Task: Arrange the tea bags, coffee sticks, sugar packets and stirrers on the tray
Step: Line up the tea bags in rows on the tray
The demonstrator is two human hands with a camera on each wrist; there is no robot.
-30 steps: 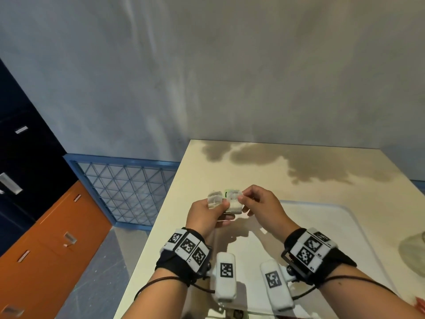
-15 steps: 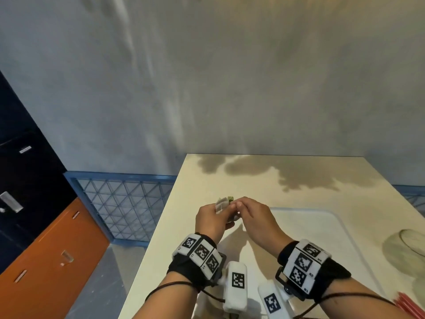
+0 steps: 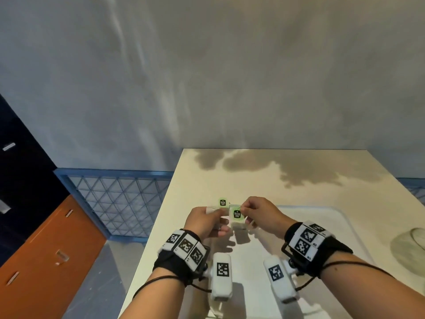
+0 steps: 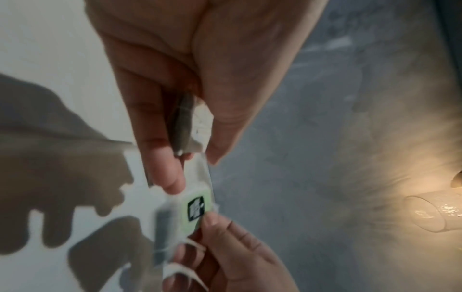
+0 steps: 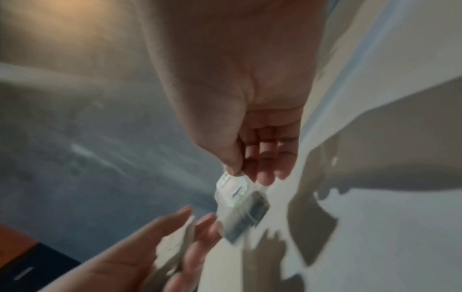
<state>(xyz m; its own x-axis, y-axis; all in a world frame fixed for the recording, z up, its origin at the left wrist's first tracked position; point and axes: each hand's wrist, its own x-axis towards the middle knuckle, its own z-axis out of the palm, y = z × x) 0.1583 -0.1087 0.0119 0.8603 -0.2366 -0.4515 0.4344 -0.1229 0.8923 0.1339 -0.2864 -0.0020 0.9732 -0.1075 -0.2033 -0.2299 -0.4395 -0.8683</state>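
Beige table [image 3: 287,180], both hands raised (close together), pinching tea bags [image 3: 236,215]

Your left hand [image 3: 202,221] and right hand [image 3: 259,211] each pinch a green-tagged tea bag [image 3: 238,215] over the white tray [image 3: 333,226]. The tray sits on the desk [image 3: 253,180].

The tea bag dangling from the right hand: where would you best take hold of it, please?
Probably pinch the pouch of the tea bag flat across its two faces, coming from below: it hangs limp under the green tag, which the right hand pinches above the tray.
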